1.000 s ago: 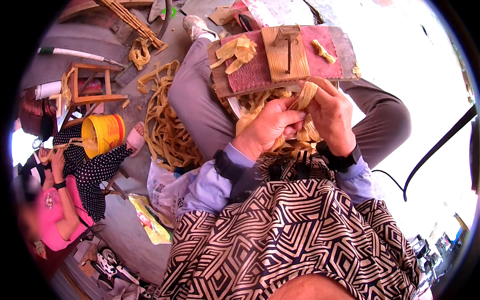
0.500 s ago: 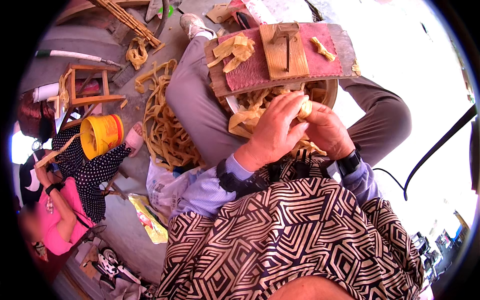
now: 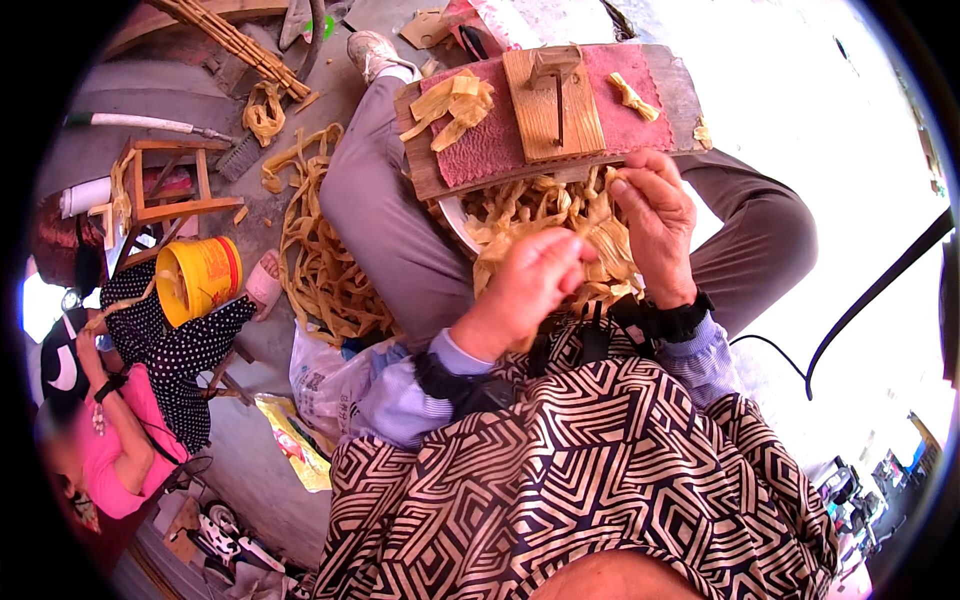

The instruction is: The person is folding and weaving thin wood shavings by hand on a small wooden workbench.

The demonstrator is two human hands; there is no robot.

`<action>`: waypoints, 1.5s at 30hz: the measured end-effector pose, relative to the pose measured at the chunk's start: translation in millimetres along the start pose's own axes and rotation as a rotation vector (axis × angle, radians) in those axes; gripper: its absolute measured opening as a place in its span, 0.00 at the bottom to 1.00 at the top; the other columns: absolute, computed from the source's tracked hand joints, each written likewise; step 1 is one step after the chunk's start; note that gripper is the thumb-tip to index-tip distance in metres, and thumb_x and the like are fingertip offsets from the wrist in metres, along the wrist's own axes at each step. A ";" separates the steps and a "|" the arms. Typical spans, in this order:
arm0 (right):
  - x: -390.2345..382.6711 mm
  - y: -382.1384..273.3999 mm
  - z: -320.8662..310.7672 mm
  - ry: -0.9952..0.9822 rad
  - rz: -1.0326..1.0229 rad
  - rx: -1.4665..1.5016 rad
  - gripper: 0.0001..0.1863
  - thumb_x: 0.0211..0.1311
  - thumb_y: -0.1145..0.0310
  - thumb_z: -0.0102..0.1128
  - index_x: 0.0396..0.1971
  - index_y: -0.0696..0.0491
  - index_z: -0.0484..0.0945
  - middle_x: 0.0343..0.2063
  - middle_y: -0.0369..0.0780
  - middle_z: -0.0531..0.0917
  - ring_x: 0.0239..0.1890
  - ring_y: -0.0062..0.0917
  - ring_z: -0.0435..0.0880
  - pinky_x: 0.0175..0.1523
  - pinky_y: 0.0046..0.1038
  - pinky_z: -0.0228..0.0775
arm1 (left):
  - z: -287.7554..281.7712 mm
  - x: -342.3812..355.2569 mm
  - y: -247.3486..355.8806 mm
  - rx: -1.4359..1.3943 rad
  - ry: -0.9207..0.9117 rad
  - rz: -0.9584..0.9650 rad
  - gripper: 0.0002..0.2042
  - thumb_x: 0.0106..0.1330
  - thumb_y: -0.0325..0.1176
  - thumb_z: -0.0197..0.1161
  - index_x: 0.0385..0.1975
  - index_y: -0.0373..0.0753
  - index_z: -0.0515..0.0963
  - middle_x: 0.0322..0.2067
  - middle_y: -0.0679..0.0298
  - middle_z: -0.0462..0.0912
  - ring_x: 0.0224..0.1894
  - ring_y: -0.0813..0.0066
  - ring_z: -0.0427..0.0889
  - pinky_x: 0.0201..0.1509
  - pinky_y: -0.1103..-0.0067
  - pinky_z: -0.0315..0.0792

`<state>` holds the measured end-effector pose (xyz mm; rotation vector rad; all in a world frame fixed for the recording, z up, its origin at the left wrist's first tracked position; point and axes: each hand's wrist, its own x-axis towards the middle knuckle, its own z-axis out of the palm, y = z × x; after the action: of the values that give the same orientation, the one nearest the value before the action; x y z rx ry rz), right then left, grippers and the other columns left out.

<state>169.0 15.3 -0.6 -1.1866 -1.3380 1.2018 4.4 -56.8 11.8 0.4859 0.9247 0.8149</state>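
Note:
In front of me, under the edge of a wooden board (image 3: 425, 165), sits a white-rimmed bowl (image 3: 458, 225) of tan, flat, pliable strips (image 3: 530, 210). My left hand (image 3: 530, 290) is curled closed and blurred over the bowl's near side; what its fingers hold is hidden. To its right and higher up, my right hand (image 3: 655, 215) pinches the end of a tan strip close to the board's front edge. A knotted strip (image 3: 633, 97) and a small pile of folded strips (image 3: 452, 108) lie on the board's red cloth (image 3: 485, 150).
A wooden block (image 3: 530, 125) with an upright metal rod stands mid-board. Loose strips (image 3: 335, 265) heap on the floor left of my leg. Further left are a yellow bucket (image 3: 215, 275), a wooden stool (image 3: 175, 212) and a seated person in pink (image 3: 125, 440) holding a strip.
My hands were together around a small tan bundle; now they are apart. The left has dropped down and left, the right has risen toward the board's edge.

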 end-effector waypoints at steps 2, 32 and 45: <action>1.3 4.4 -1.6 -0.030 0.118 0.157 0.05 0.57 0.82 0.62 0.33 0.62 0.81 0.43 0.35 0.75 0.43 0.17 0.75 0.47 0.18 0.68 | -14.8 1.2 6.5 0.393 0.110 0.247 0.11 0.74 0.36 0.50 0.37 0.35 0.75 0.19 0.71 0.70 0.17 0.85 0.64 0.18 0.85 0.57; 88.6 -7.0 -32.7 -0.328 0.244 -0.409 0.16 0.67 0.62 0.56 0.26 0.60 0.79 0.13 0.31 0.71 0.19 0.13 0.65 0.25 0.22 0.59 | -60.9 74.6 79.3 0.975 0.233 0.519 0.11 0.66 0.36 0.58 0.30 0.33 0.76 0.23 0.48 0.77 0.27 0.49 0.76 0.32 0.66 0.69; 88.7 30.1 -16.7 -0.191 0.012 -0.867 0.18 0.62 0.56 0.55 0.27 0.58 0.79 0.25 0.52 0.80 0.33 0.48 0.80 0.39 0.42 0.72 | -72.6 98.7 58.6 1.602 0.645 0.456 0.12 0.63 0.38 0.56 0.26 0.37 0.80 0.24 0.51 0.83 0.31 0.49 0.83 0.35 0.60 0.75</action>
<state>180.4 106.3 -25.8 -1.6881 -2.1042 0.7437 -46.7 59.3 -36.8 1.9386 2.0513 0.4552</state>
